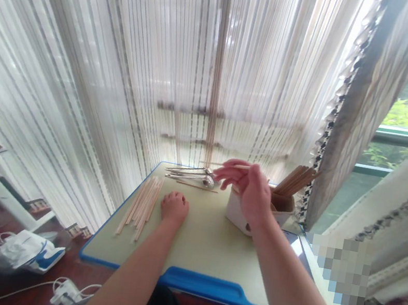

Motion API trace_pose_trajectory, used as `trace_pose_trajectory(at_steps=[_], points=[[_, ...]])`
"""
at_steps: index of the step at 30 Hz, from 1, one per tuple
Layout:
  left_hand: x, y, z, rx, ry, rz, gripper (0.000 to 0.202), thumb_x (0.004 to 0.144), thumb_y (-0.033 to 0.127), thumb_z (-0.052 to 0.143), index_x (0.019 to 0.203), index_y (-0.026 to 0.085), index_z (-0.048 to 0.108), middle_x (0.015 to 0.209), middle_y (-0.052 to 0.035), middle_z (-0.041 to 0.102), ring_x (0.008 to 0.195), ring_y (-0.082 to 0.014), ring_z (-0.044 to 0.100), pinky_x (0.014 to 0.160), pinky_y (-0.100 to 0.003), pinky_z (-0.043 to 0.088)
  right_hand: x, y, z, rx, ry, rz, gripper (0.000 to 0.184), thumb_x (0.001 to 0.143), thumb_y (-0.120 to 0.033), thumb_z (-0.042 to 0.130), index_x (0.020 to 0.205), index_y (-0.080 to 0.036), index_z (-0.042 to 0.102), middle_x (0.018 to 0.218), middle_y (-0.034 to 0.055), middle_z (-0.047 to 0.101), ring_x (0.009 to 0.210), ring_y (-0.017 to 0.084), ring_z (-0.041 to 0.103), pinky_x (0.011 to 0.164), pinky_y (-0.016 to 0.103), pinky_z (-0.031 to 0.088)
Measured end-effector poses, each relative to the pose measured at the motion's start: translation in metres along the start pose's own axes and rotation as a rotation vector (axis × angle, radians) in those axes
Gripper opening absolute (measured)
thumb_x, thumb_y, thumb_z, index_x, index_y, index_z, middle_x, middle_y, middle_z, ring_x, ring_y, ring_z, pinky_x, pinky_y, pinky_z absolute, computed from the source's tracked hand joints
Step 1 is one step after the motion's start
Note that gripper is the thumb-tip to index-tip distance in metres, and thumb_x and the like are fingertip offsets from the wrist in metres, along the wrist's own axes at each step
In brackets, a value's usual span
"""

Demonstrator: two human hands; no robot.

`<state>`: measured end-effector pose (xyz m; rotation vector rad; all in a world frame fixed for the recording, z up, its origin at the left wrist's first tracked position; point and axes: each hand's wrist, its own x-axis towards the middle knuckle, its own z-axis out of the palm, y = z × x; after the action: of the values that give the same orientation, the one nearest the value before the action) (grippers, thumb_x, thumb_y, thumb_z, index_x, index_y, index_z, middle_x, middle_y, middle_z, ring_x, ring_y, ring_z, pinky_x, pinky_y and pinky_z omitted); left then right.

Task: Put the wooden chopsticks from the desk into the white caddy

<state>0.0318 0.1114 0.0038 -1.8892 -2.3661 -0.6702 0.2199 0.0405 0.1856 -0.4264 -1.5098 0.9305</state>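
Sheer striped curtains (126, 55) behind a pale green desk (207, 242) with a blue rim. Toward the desk's left edge, loose wooden chopsticks (139, 207) lying flat in a slanted bundle. Just beside them, the left hand (174, 207), empty and resting palm-down on the desk, well apart from the other hand. Next, metal spoons (192, 174) along the far edge. Above them, the right hand (250, 192), raised and pinching one wooden chopstick (241, 167). Farthest right, a white caddy (240, 216) holding a tilted bunch of wooden sticks (293, 181).
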Motion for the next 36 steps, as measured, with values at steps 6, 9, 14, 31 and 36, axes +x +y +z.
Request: trace_pose_trajectory(at_steps=[6, 9, 14, 31, 36], points=[[-0.001, -0.001, 0.000, 0.023, -0.010, 0.021, 0.025, 0.079, 0.030, 0.046, 0.089, 0.019, 0.065, 0.105, -0.0106, 0.060, 0.102, -0.0254, 0.051, 0.085, -0.037, 0.038, 0.017, -0.053, -0.057, -0.136, 0.236, 0.100, 0.065, 0.078, -0.073, 0.032, 0.081, -0.015, 0.061, 0.076, 0.0101, 0.070, 0.069, 0.019, 0.068, 0.051, 0.025, 0.051], [-0.001, -0.002, 0.000, 0.026, -0.021, 0.023, 0.025, 0.079, 0.031, 0.046, 0.090, 0.019, 0.065, 0.106, -0.0111, 0.061, 0.103, -0.0259, 0.051, 0.086, -0.037, 0.038, 0.013, -0.061, -0.070, -0.212, 0.274, 0.228, 0.068, 0.076, -0.076, 0.032, 0.075, -0.014, 0.061, 0.068, 0.0108, 0.069, 0.061, 0.019, 0.067, 0.045, 0.024, 0.048], [-0.001, -0.002, -0.001, 0.023, -0.030, 0.028, 0.026, 0.080, 0.031, 0.045, 0.091, 0.019, 0.065, 0.106, -0.0114, 0.061, 0.104, -0.0261, 0.051, 0.086, -0.037, 0.038, 0.009, -0.048, -0.066, -0.313, 0.212, 0.420, 0.065, 0.077, -0.073, 0.036, 0.074, -0.013, 0.061, 0.069, 0.0121, 0.069, 0.057, 0.017, 0.066, 0.044, 0.023, 0.048], [-0.001, -0.007, -0.001, -0.021, -0.022, 0.043, 0.022, 0.079, 0.030, 0.047, 0.087, 0.019, 0.064, 0.102, -0.0092, 0.061, 0.100, -0.0233, 0.051, 0.085, -0.034, 0.036, 0.066, 0.018, -0.066, -1.146, -0.148, 0.560, 0.036, 0.087, -0.038, 0.045, 0.080, -0.013, 0.070, 0.066, 0.0057, 0.067, 0.045, 0.009, 0.051, 0.049, 0.022, 0.037], [-0.001, -0.008, 0.000, -0.020, -0.012, 0.038, 0.021, 0.079, 0.031, 0.047, 0.086, 0.019, 0.063, 0.101, -0.0078, 0.061, 0.098, -0.0235, 0.051, 0.083, -0.033, 0.037, 0.068, 0.018, -0.066, -1.235, -0.151, 0.491, 0.020, 0.076, -0.027, 0.056, 0.077, -0.015, 0.071, 0.070, 0.0048, 0.068, 0.056, 0.011, 0.054, 0.053, 0.022, 0.036]])
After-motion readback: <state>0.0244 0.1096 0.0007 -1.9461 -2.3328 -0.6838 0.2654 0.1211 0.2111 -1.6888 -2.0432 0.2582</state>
